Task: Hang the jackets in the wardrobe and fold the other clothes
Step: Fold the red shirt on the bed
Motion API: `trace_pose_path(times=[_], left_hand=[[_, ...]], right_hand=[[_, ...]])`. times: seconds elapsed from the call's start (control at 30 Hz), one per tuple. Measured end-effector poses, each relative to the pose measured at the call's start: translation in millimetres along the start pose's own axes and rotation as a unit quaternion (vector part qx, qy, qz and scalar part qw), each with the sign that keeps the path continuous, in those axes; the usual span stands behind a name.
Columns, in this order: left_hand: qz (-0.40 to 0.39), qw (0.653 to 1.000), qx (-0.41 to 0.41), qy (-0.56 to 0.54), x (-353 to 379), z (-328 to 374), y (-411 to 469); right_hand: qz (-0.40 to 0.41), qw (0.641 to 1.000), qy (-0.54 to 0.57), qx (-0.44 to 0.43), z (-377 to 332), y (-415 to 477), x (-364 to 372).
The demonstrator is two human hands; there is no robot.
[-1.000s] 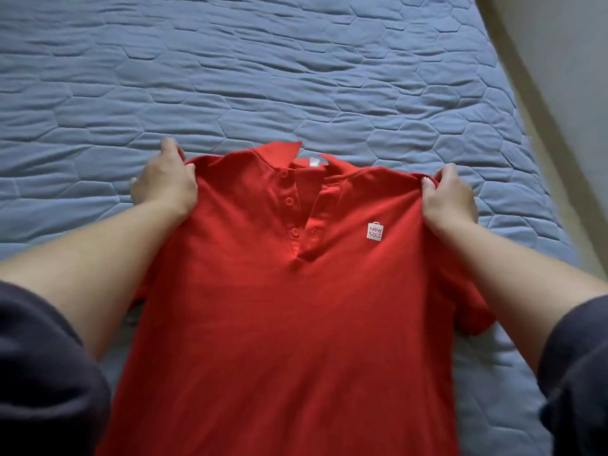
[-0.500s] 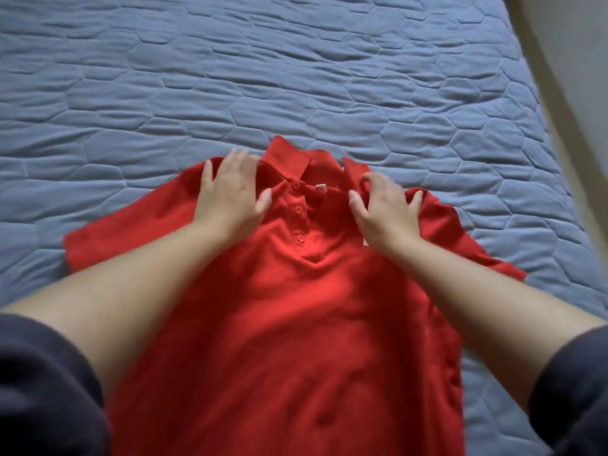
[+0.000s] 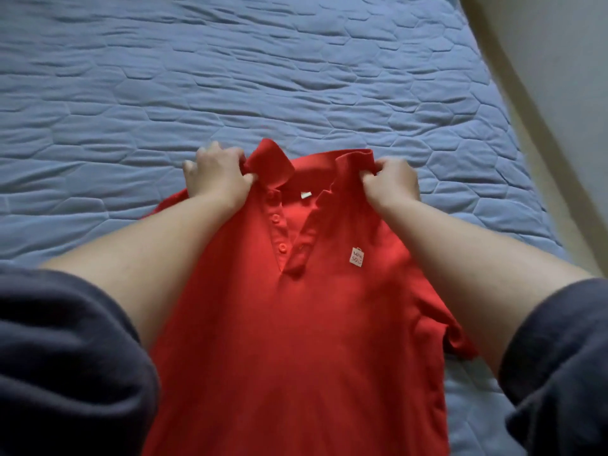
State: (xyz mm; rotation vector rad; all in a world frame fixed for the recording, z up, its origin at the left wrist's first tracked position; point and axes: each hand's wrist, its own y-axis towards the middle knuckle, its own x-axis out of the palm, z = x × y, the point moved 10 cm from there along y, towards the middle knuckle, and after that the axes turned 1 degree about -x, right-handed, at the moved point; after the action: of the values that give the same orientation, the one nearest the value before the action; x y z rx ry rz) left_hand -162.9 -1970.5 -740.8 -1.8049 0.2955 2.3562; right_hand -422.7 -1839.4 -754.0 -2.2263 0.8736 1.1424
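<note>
One red polo shirt point(image 3: 296, 340), two hands, three buttons point(image 3: 275, 218).

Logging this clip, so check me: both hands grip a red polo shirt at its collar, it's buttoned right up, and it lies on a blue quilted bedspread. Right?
Not quite. In the head view the red polo shirt has its placket unbuttoned and open. The rest stands: the left hand and right hand grip it at the collar, on the blue quilted bedspread.

Dim, soft, even light. The red shirt point(image 3: 296, 340) falls into shadow nearer than the left grip point(image 3: 218, 179) and right grip point(image 3: 391, 182). Beyond them the bed point(image 3: 230, 77) looks slightly blurred; frame edges bend.
</note>
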Motion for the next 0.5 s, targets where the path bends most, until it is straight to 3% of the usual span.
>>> trace_pose_path(times=[0.07,0.13,0.2,0.27,0.37,0.5], left_hand=[[0.020,1.000,-0.014,0.018,2.4,-6.0,-12.0],[-0.024,1.000,-0.017,-0.001,24.0,-12.4,-31.7],[-0.123,0.992,0.030,0.005,55.9,-9.4,-59.0],[-0.173,0.982,0.071,0.004,70.8,-14.6,-92.3],[-0.157,0.982,0.104,0.015,61.5,-45.4,-151.5],[-0.138,0.980,0.137,0.047,37.1,-97.4,-251.7]], right_hand=[[-0.053,0.995,0.079,0.017,2.6,-5.5,24.5],[-0.139,0.977,0.160,-0.005,2.6,-25.3,58.5],[-0.209,0.971,0.090,-0.070,3.3,-51.9,84.8],[-0.202,0.968,-0.049,-0.140,10.3,-79.0,95.6],[-0.157,0.949,-0.193,-0.196,18.9,-131.0,99.4],[-0.154,0.940,-0.213,-0.217,25.6,-207.6,100.3]])
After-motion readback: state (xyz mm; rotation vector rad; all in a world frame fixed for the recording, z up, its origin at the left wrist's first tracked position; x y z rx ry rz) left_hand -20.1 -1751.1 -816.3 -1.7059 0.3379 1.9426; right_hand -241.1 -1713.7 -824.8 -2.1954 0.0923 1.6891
